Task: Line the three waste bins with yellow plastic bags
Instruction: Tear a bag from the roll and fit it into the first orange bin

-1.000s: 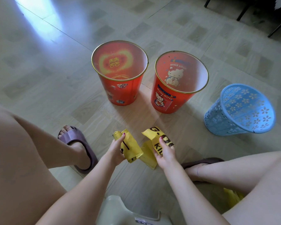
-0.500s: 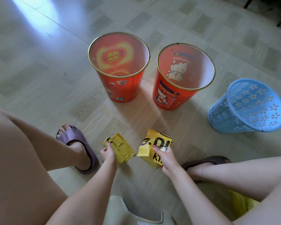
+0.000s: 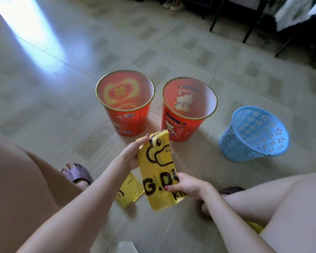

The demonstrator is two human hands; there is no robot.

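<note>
Three bins stand on the floor in a row: a red bin with a gold heart print [image 3: 125,108], a red cartoon-cat bin [image 3: 188,110] and a blue perforated flower bin [image 3: 253,133] at the right. None holds a bag. A folded yellow bag with a black duck print [image 3: 158,172] is stretched between my hands. My left hand [image 3: 133,154] pinches its top edge; my right hand [image 3: 187,185] grips its lower part. A second folded yellow bag [image 3: 129,191] lies on the floor below my left wrist. More yellow plastic [image 3: 256,227] shows under my right leg.
My feet in purple slippers [image 3: 77,173] rest on the floor either side of my hands. Dark furniture legs [image 3: 250,28] and a pair of shoes [image 3: 172,3] stand at the far edge. A pale plastic object [image 3: 125,247] pokes in at the bottom.
My left hand let one folded bag drop to the floor and took the top of the other bag. Both hands raised and unfolded that bag lengthwise.
</note>
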